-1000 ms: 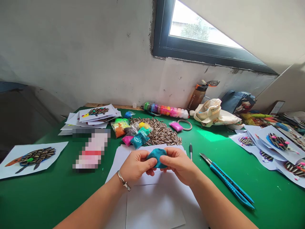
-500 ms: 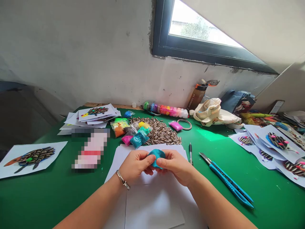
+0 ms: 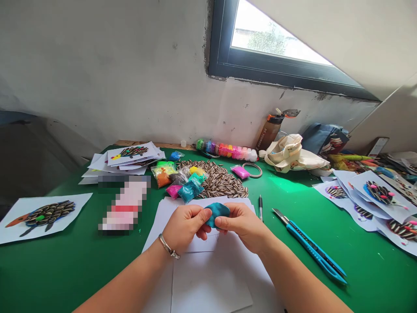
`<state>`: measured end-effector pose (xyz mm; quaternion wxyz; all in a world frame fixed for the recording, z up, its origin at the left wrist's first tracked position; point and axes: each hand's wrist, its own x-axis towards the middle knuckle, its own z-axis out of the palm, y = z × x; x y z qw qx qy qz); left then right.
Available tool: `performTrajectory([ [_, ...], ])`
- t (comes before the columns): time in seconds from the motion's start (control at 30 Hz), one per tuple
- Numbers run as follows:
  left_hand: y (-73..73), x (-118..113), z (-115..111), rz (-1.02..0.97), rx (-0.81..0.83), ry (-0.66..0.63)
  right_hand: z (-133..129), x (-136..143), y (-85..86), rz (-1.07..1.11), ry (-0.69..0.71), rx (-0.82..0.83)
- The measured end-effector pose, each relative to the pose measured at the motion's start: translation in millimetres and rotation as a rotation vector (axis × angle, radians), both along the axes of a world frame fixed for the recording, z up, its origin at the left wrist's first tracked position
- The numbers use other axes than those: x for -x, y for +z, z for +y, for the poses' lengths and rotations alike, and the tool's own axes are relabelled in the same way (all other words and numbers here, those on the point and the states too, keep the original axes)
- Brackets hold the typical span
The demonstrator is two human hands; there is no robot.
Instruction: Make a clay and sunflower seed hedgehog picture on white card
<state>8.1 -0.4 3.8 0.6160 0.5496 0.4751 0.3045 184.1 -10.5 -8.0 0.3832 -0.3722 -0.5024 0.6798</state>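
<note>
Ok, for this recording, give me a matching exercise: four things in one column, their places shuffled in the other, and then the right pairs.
Things:
1. Teal clay-like piece
2. Blue box cutter
3. Striped seeds
4. Brown bottle

Places:
A. Close to the wall, below the window
B. Held between the left hand and right hand
C. Heaped beyond the white paper
D. On the green table, right of the white paper

Pairs: 1-B, 2-D, 3-C, 4-A

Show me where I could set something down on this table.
Bare patches: tabletop between the utility knife and the overlapping seed pictures, and the near left, below the lone seed picture. The back is crowded with sunflower seeds and clay packets; paper covers the middle, under left hand and right hand.
</note>
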Motion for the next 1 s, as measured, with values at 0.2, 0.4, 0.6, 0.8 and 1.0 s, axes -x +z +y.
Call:
performTrajectory([
  [0.2,-3.4,4.3,2.1,-0.032,0.04,-0.071,1.0,-4.0,-1.2,-0.011,-0.021,0.007],
  [0.4,-7.3,6.4,5.7,-0.088,0.009,-0.122,0.2,-6.9,-1.5,-0.031,0.012,0.021],
  [0.6,-7.2,4.5,5.9,-0.044,0.024,-0.013,0.3,-3.4,-0.3,-0.026,0.037,0.021],
  [0.8,-5.5,2.9,4.7,-0.05,0.033,-0.033,1.6,-0.5,-6.6,-0.041,-0.075,0.022],
  [1.0,-8.3,2.9,5.7,0.03,-0.007,0.022,2.6,-3.6,-4.7,-0.068,-0.14,0.024],
])
